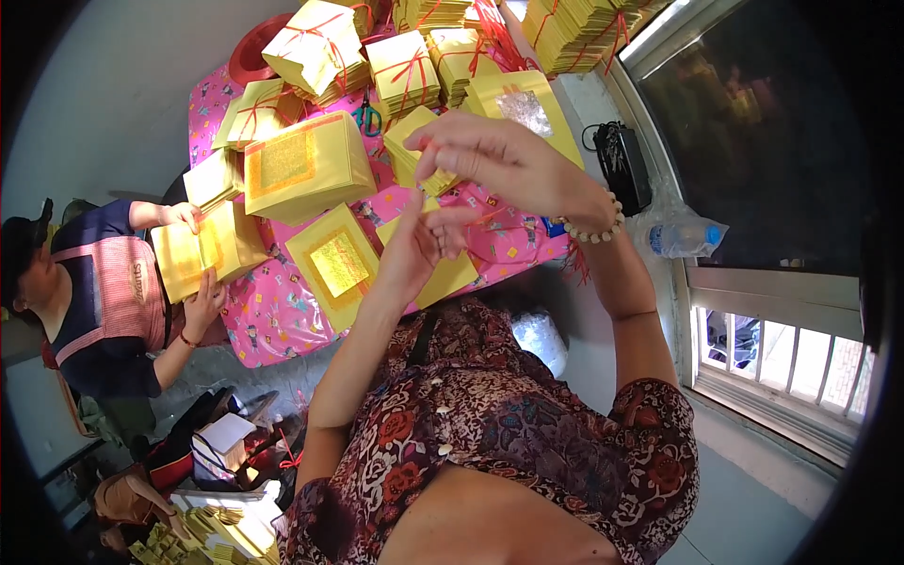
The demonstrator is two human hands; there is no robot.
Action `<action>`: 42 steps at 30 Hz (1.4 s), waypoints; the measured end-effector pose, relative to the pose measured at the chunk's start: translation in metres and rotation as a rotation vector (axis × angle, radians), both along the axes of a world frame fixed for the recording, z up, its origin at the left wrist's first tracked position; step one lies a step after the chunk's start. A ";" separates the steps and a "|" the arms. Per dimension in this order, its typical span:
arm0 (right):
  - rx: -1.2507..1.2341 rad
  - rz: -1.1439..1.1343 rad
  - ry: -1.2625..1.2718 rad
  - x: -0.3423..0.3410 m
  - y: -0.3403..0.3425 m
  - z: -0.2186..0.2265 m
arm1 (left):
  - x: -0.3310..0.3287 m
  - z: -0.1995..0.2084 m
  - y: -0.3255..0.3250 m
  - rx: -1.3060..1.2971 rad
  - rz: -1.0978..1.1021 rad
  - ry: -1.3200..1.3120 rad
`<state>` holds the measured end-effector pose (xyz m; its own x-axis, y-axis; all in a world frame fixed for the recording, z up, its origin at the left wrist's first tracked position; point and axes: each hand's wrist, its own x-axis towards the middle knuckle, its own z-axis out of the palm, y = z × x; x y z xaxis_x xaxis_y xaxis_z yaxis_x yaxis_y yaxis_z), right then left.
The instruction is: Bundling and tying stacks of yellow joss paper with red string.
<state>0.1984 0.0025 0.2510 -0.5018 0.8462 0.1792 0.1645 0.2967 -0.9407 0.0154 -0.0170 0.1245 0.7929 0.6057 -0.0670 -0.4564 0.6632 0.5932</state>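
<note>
table (282, 325): pink patterned cloth | on it: tied yellow paper stacks (403, 68), scissors (367, 115), red tray (254, 52)

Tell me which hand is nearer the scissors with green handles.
Right. The right hand hovers just right of the scissors above the pink table cover; the left hand is lower, nearer the person's body.

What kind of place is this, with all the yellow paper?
Probably a small home workshop where paper is bundled by hand. Stacks of yellow paper tied with red string cover a table with a pink cloth, scissors lie among them, and another person handles a stack nearby.
</note>
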 end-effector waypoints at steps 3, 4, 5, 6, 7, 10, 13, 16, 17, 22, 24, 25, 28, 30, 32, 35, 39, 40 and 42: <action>0.237 0.043 -0.255 -0.001 -0.016 0.012 | 0.013 0.028 0.005 -0.399 0.102 -0.065; 0.306 0.020 -0.329 -0.001 -0.022 0.015 | 0.013 0.032 0.008 -0.467 0.059 -0.195; 0.375 -0.002 -0.404 -0.002 -0.027 0.018 | 0.013 0.035 0.011 -0.468 0.056 -0.197; 0.374 -0.004 -0.407 -0.001 -0.031 0.022 | 0.012 0.039 0.014 -0.433 0.042 -0.265; 0.320 -0.018 -0.408 0.001 -0.034 0.027 | 0.012 0.040 0.017 -0.398 0.030 -0.333; 0.234 -0.143 -0.457 0.019 -0.039 0.031 | -0.013 0.013 0.044 -0.384 0.166 -0.566; 0.311 -0.547 -0.370 0.069 -0.036 -0.001 | -0.046 0.010 0.065 -0.343 0.276 -0.486; 0.229 -0.840 -0.553 0.108 -0.033 -0.028 | -0.069 0.014 0.070 -0.296 0.387 -0.340; 0.227 -0.840 -0.552 0.115 -0.033 -0.045 | -0.068 0.013 0.070 -0.296 0.388 -0.338; 0.366 -0.825 -0.742 0.108 -0.038 -0.090 | -0.059 -0.004 0.059 -0.193 0.559 0.035; 0.543 -0.914 -0.837 0.090 -0.036 -0.084 | -0.063 -0.004 0.059 -0.133 0.615 0.082; 0.730 -1.001 -0.932 0.080 -0.035 -0.082 | -0.064 -0.002 0.059 -0.069 0.669 0.125; 0.484 -0.953 -0.494 0.046 -0.047 -0.083 | -0.066 0.005 0.055 -0.056 0.691 0.091; -0.168 -0.488 -0.102 0.014 -0.059 -0.093 | -0.061 0.014 0.048 -0.081 0.698 0.080; -0.595 -0.158 0.109 -0.021 -0.061 -0.090 | -0.057 0.013 0.042 -0.111 0.702 0.069; -1.034 0.013 0.866 -0.050 -0.044 -0.118 | -0.053 0.003 0.031 -0.099 0.604 0.039; -0.988 -0.197 1.237 -0.049 -0.031 -0.147 | -0.058 -0.026 0.003 -0.078 0.637 0.122; -0.864 -0.351 0.988 -0.043 -0.034 -0.150 | -0.058 -0.037 -0.008 -0.125 0.710 0.243; -0.673 -0.495 0.623 -0.030 -0.044 -0.162 | -0.063 -0.061 -0.032 -0.179 0.791 0.368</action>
<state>0.1682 -0.0419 0.0885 -0.0521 0.9531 -0.2981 -0.4465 -0.2893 -0.8467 -0.0473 -0.0487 0.0640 0.0567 0.9227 -0.3814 -0.6211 0.3317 0.7101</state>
